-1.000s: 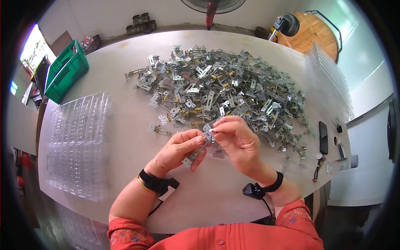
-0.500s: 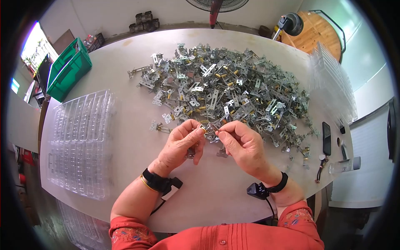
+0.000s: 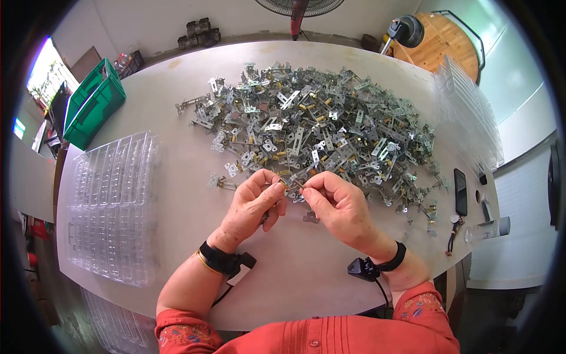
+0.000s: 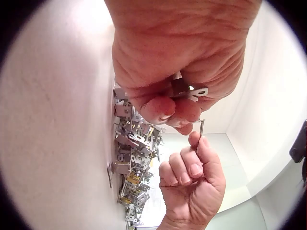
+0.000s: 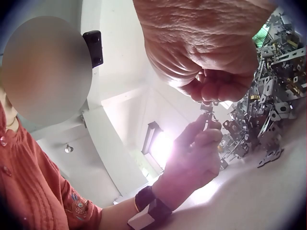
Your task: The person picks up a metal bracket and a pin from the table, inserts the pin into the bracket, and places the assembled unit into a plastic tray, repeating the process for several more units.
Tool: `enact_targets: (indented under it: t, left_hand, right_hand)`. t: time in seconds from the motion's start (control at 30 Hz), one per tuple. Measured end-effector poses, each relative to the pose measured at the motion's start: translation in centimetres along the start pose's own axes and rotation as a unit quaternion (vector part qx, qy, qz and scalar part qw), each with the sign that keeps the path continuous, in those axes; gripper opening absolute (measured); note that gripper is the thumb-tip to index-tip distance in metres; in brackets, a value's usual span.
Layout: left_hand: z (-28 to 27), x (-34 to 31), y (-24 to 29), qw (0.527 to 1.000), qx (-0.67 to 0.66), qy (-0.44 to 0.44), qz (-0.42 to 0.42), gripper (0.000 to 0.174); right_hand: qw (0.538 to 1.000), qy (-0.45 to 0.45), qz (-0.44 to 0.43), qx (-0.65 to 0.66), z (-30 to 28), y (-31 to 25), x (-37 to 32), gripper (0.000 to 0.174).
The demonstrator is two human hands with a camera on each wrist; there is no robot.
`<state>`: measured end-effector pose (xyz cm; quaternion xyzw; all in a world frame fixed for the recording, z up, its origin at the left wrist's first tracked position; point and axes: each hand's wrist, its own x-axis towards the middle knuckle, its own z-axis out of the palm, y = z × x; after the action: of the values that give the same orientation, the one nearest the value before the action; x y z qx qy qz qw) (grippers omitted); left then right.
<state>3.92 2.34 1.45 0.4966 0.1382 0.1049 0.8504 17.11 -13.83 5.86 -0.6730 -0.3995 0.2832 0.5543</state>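
From left wrist alone, a holed tab (image 4: 194, 92) appears; 2 hands' (image 3: 250, 205) (image 3: 343, 211) fingers (image 4: 159, 109) grip metal (image 4: 202, 128).

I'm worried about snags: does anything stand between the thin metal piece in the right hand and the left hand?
Nothing visible does: the thin metal piece projects from the right hand towards the left hand; the pile of metal parts lies beyond both hands.

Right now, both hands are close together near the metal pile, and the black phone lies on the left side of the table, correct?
Wrong side: the head view shows the black phone on the right side of the table. The left hand and right hand are close together near the metal pile.
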Motion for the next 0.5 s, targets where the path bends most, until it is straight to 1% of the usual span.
enact_targets:
  t: [0.07, 0.13, 0.17, 0.23, 0.5]
  left_hand:
    - [-0.08, -0.01, -0.1, 1.0, 0.021, 0.007, 0.008, 0.018]
    - [-0.16, -0.02, -0.07, 1.0, 0.024, 0.005, 0.013, 0.019]
    - [-0.17, -0.02, -0.07, 0.999, 0.027, 0.004, 0.017, 0.019]
    - [0.2, -0.19, 0.25, 0.999, 0.044, 0.0, 0.016, 0.02]
    - [0.59, -0.38, 0.26, 0.995, 0.097, -0.014, -0.002, 0.021]
  right_hand:
    - [1.0, -0.001, 0.003, -0.006, 0.01, -0.07, -0.05, 0.006]
    - [1.0, 0.002, 0.005, -0.008, 0.04, -0.48, -0.14, 0.012]
    - [1.0, 0.002, 0.006, -0.008, 0.01, -0.5, -0.13, 0.012]
    - [1.0, -0.01, 0.003, -0.01, -0.1, -0.54, -0.06, 0.02]
    - [0.996, -0.056, 0.05, 0.042, -0.18, -0.75, -0.04, 0.023]
